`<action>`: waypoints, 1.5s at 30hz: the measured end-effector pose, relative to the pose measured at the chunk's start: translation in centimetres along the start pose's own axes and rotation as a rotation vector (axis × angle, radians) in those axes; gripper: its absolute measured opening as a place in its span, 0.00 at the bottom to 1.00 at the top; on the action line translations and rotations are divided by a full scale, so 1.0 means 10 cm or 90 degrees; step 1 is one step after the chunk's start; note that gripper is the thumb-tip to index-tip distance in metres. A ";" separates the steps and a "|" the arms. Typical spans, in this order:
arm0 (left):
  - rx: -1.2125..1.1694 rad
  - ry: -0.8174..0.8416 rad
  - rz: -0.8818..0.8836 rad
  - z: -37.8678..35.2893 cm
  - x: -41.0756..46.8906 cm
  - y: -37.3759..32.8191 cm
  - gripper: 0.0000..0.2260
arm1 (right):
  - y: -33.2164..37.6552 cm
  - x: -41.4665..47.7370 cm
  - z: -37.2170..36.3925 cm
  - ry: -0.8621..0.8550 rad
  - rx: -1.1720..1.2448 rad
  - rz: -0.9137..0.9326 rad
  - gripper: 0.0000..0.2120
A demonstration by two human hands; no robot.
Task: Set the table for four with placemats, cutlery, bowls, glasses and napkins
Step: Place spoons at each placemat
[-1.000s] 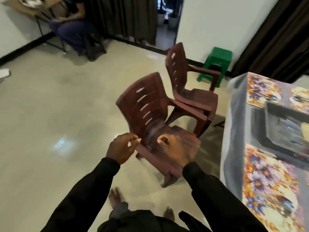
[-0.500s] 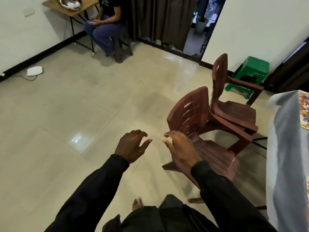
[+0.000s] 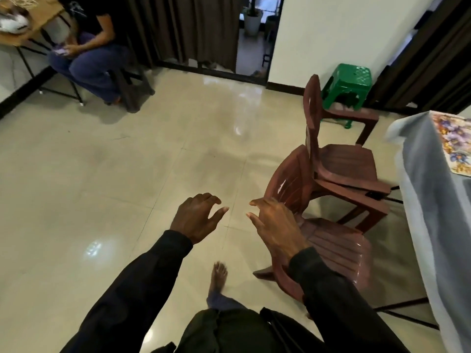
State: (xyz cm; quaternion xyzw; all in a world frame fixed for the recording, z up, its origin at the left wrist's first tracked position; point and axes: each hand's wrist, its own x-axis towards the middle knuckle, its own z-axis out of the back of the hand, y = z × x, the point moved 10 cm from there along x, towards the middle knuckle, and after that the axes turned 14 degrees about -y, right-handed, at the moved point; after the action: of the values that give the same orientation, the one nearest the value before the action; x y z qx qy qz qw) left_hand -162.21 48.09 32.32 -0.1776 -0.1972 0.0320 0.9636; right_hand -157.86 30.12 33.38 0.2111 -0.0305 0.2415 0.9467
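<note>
Both of my hands hover over the tiled floor, holding nothing. My left hand (image 3: 197, 216) has loosely spread fingers, and my right hand (image 3: 274, 222) is spread too, just left of the near brown plastic chair (image 3: 331, 240). The table (image 3: 433, 200) with its grey cloth stands at the right edge. One floral placemat (image 3: 453, 143) lies on its far corner. Cutlery, bowls, glasses and napkins are out of view.
A second brown chair (image 3: 341, 159) stands behind the first, against the table. A green stool (image 3: 349, 80) sits by the wall. A seated person (image 3: 89, 52) is at the far left beside a small wooden desk (image 3: 28, 26). Pale tiled floor (image 3: 127, 161) stretches left.
My view has swung left, away from the table, so its tray and most placemats have left the frame. My hands have come off the near chair and spread apart.
</note>
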 end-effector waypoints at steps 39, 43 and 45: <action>-0.181 0.181 -0.501 -2.71 6.82 0.81 0.28 | -2.06 5.86 -0.40 -0.175 -0.074 -0.343 0.35; -0.168 0.188 -0.519 -3.24 7.50 0.56 0.29 | -2.73 6.41 -0.40 -0.181 -0.072 -0.340 0.36; -0.153 0.196 -0.514 -3.51 7.86 0.40 0.30 | -3.11 6.70 -0.37 -0.186 -0.071 -0.349 0.36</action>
State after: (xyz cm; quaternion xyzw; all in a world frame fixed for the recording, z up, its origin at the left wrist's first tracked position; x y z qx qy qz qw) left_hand -76.10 50.63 29.71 -0.1999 -0.1072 -0.3967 0.8895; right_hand -84.36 36.68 28.73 0.1914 -0.1210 -0.0578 0.9723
